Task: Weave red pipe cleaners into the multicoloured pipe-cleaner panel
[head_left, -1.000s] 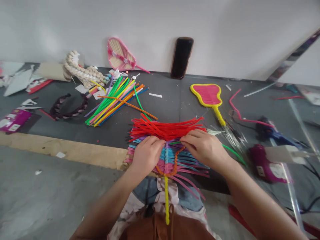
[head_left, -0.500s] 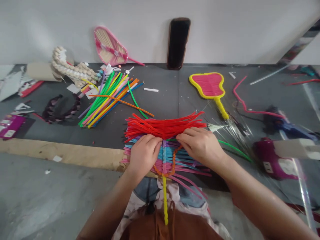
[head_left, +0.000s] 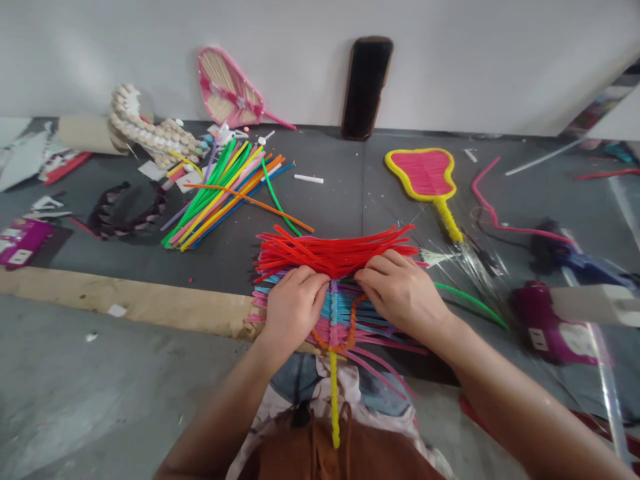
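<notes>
A fan-like piece of chenille stems lies at the table's front edge, with red chenille stems [head_left: 335,250] across its top and blue and pink stems [head_left: 385,323] below. A purple, blue and pink wrapped spine [head_left: 334,310] runs down its middle to a yellow twisted handle [head_left: 335,400]. An orange twisted stem [head_left: 353,320] curves around the spine's lower part. My left hand [head_left: 297,300] is closed, fingertips pinching at the lower edge of the red stems, left of the spine. On the other side, my right hand [head_left: 403,290] pinches there too. The fingers partly hide the gripped stems.
Loose colored chenille stems [head_left: 225,197] lie at the back left, near a dark headband [head_left: 127,210]. A phone [head_left: 367,87] and a pink leaf-shaped fan [head_left: 230,90] lean on the wall. A yellow-rimmed pink fan [head_left: 423,173] lies right; a purple glue gun [head_left: 537,323] stands at far right.
The view has shifted slightly, so the table things appear a little farther right. Both hands keep their pinch at the red stems with hardly any movement.
</notes>
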